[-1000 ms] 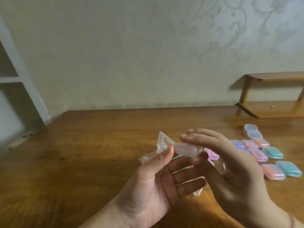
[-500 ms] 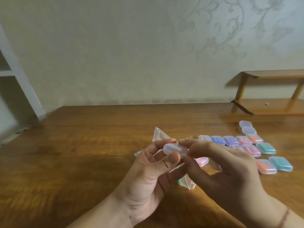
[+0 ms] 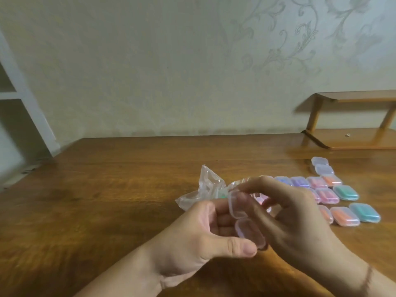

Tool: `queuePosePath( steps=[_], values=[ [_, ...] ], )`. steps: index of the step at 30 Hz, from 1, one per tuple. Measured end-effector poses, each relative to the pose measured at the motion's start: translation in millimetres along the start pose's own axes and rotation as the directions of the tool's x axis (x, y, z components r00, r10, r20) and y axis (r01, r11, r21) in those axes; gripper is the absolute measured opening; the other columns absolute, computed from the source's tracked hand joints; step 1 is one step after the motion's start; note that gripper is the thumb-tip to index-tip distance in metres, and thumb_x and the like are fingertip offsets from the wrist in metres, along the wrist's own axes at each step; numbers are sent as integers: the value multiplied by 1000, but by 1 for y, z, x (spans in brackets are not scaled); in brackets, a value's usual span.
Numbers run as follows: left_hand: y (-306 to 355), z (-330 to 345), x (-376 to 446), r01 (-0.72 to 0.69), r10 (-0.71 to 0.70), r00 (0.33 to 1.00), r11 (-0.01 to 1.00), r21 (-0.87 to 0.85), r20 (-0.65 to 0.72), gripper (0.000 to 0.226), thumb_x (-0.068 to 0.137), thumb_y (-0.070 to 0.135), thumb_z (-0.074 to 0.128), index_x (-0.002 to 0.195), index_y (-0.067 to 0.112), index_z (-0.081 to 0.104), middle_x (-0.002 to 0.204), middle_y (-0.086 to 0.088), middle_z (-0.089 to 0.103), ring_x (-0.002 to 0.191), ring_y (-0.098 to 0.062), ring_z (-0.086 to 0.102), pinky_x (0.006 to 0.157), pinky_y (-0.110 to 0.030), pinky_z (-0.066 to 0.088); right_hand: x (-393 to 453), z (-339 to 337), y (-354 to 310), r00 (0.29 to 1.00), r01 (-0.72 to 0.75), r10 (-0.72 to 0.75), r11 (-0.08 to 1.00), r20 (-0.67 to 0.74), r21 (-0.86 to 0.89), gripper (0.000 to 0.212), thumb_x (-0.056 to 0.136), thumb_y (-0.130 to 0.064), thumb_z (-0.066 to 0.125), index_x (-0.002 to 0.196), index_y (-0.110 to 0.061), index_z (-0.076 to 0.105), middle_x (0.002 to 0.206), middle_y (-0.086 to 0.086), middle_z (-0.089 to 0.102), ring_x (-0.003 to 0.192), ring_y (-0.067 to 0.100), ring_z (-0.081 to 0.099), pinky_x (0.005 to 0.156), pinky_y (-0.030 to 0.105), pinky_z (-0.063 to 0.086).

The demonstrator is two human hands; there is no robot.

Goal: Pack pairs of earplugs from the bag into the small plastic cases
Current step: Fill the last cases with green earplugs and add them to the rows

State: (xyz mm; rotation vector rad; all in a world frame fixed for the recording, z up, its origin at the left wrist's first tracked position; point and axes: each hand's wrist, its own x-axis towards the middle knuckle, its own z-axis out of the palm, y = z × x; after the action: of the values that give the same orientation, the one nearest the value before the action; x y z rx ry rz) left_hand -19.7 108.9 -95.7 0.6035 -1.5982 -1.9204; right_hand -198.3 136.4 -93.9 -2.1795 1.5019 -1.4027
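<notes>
Head view shows the case (image 3: 246, 219) hinged open above the table (image 3: 107, 200), its lower half gripped by the left hand (image 3: 205, 234), its lid pinched by the right hand (image 3: 287, 213). I judge it best to keep that lower half level and swing the lid fully back, leaving room for 2 earplugs from the bag (image 3: 205, 187) just behind.

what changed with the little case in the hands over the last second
The clear case was shut a second ago, pinched between both hands; now it hangs open, lid swung up. The left hand holds its base and the right hand its lid. The plastic bag and the filled cases on the table stayed put.
</notes>
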Motion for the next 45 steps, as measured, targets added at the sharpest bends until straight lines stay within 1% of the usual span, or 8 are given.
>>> queuePosePath(
  steps=[6,11,15,24,30,36,40,45],
  values=[
    [22,-26,0,39,-65,994,960,-277,-84,44,76,0,71,120,2,68,125,-24,65,110,-34,64,82,-34,59,11,-18,4,984,-75,94,989,-149,129,23,89,-44,58,75,-29,67,72,-6,68,62,11,62,47,19,45],
    [30,-35,1,-7,-134,919,934,-357,-371,41,74,5,70,116,3,67,107,-20,70,93,-26,69,73,-32,58,8,-9,17,927,-195,286,921,244,-338,7,87,-38,65,88,-43,69,65,-18,63,74,-11,57,55,11,45],
    [31,-31,0,14,-178,901,923,-384,-396,48,77,15,68,123,4,61,104,-19,72,91,-26,69,73,-33,56,8,6,13,878,-167,318,904,359,-393,17,86,-46,62,102,-44,68,68,-19,62,69,-8,57,54,12,44],
    [31,-28,-1,5,-193,909,891,-454,-369,51,77,20,65,124,-1,59,118,-27,67,92,-30,70,77,-35,60,10,0,7,833,-128,335,891,441,-435,15,85,-54,61,82,-40,58,75,-17,61,69,-5,57,59,16,47],
    [27,-22,0,59,-220,924,890,-452,-313,51,76,23,67,120,-2,61,115,-27,69,100,-31,70,82,-36,59,13,-13,6,931,-356,342,927,128,116,8,91,-28,52,89,-21,56,77,-11,74,67,4,71,50,26,56],
    [21,-17,0,126,-253,939,885,-449,-234,54,83,24,64,130,-1,56,124,-27,65,119,-37,62,87,-39,57,10,-12,1,897,-425,392,638,205,642,8,79,-10,66,86,-7,65,83,12,74,77,22,72,53,29,57],
    [20,-14,0,124,-253,936,887,-445,-245,53,83,25,63,129,-3,57,122,-28,66,116,-38,64,87,-41,57,8,-10,-1,920,-385,339,699,196,602,18,78,-27,62,88,-19,75,76,16,65,63,23,58,55,28,52],
    [16,-9,0,96,-240,937,875,-474,-254,54,83,23,62,129,-6,57,120,-28,66,110,-35,68,86,-40,56,-1,-1,-9,977,-201,163,915,135,350,31,75,-27,65,104,-40,71,88,-9,65,74,6,64,63,20,53]
  ],
)
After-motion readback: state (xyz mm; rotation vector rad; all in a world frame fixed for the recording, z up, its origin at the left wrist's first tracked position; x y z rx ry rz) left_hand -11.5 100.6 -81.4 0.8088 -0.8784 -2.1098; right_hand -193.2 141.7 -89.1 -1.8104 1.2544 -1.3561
